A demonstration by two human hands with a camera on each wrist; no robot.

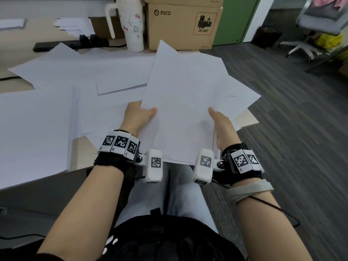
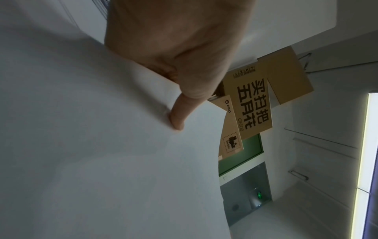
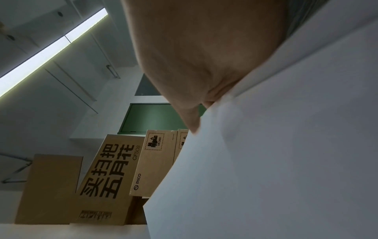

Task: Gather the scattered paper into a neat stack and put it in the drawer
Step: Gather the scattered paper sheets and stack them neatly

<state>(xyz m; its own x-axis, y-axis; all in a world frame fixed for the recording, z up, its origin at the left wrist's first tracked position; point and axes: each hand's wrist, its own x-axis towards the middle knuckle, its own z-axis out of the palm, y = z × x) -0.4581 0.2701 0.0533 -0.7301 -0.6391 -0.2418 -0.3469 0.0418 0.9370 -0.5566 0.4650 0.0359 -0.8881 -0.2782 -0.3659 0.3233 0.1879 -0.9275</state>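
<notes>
Between both hands (image 1: 180,117), fanned, uneven white paper sheets (image 1: 184,95)

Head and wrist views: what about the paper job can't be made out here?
- Drawer: in no view.
- Fingers of the left hand and right hand: under the held paper in the head view; only thumbs show.
- Sheet count in that bundle: edges too fine, and blurred in the wrist views.
- Desk sheets: cut off by the head view's left edge, partly covered by the bundle.
- Whether the bundle is squared: its lower edge sits behind the wrist cameras.
</notes>
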